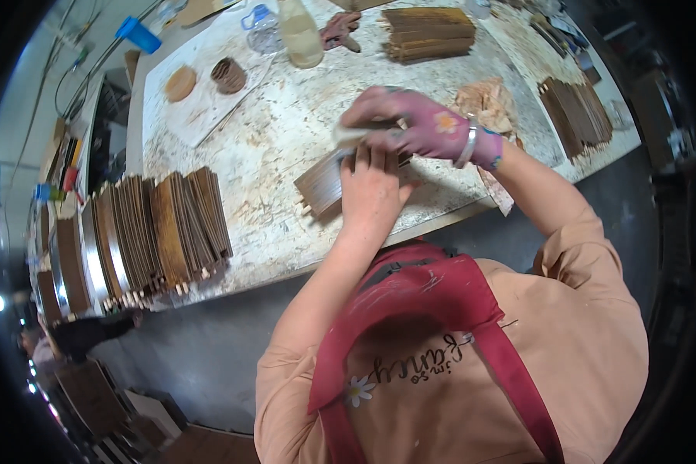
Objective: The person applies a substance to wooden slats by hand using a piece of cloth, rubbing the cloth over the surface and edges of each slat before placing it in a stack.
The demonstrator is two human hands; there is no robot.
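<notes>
One apron [410, 290], spread left hand [370, 189] on one board [319, 188], right hand [421, 124] round one pad [346, 137]

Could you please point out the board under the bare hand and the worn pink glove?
Board [323, 184]: head view, its exposed upper face.
Pink glove [429, 125]: head view, its back, near the flower.

The stained white table [259, 166] before me carries a brown board [319, 188], several board stacks [429, 36], a bottle [301, 37], and a reddish glove [339, 31].
</notes>
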